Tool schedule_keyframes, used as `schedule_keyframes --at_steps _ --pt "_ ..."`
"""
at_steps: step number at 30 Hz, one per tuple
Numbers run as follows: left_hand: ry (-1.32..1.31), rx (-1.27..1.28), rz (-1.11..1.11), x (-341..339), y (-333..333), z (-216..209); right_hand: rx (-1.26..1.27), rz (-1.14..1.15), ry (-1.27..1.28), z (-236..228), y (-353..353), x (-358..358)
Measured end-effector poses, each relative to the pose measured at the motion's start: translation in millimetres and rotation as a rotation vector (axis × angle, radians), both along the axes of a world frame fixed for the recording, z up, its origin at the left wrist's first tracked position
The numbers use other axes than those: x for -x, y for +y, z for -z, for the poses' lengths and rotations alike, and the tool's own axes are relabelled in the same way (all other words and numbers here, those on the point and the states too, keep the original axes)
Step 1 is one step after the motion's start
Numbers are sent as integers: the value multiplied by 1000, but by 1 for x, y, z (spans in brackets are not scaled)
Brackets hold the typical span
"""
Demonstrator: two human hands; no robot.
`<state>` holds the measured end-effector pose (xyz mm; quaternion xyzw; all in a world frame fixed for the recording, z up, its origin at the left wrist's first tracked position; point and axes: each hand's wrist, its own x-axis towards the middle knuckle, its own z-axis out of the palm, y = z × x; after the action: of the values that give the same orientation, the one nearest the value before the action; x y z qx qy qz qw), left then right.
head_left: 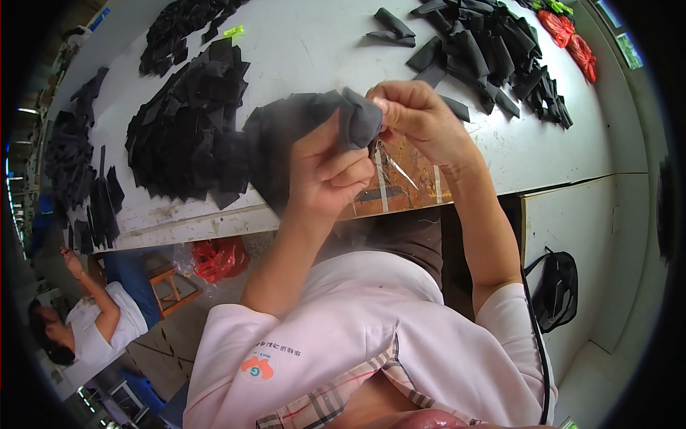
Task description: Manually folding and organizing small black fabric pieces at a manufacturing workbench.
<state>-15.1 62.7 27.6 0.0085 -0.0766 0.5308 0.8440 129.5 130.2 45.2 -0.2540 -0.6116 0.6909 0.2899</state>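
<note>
A folded piece of dark grey-black fabric (364, 123) is raised above the table's front edge, between my two hands. My left hand (325, 171) grips it from the left, fingers curled round its lower part. At its right edge my right hand (427, 125) pinches the cloth between thumb and fingertips. A layered pile of black fabric pieces (268, 139) lies just behind and left of my left hand, partly hidden by it. Below the held cloth, a worn brown wooden board (407, 161) is set at the table edge, with a thin, pointed, shiny thing (402, 171) on it.
Bigger heaps of black pieces (189, 129) cover the table's left side. Rolled or folded black pieces (486, 53) are scattered at the back right, near red plastic bags (568, 39). A black bag (556, 289) hangs at right. Another person (96, 318) sits at far left.
</note>
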Motion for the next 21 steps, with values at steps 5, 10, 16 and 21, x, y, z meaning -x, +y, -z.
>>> schedule_keyframes --at_steps 5,10,16,21 --pt "578 44 -107 -3 -14 25 330 80 175 46 -16 -12" --pt "1758 -531 -924 -7 2 -11 107 242 74 36 -20 -9" --pt "1655 -557 -1017 -11 -6 -12 -660 357 -127 -9 -33 -20" --pt "1296 -379 -994 -9 -8 -8 -1140 172 -570 -13 -21 -16"
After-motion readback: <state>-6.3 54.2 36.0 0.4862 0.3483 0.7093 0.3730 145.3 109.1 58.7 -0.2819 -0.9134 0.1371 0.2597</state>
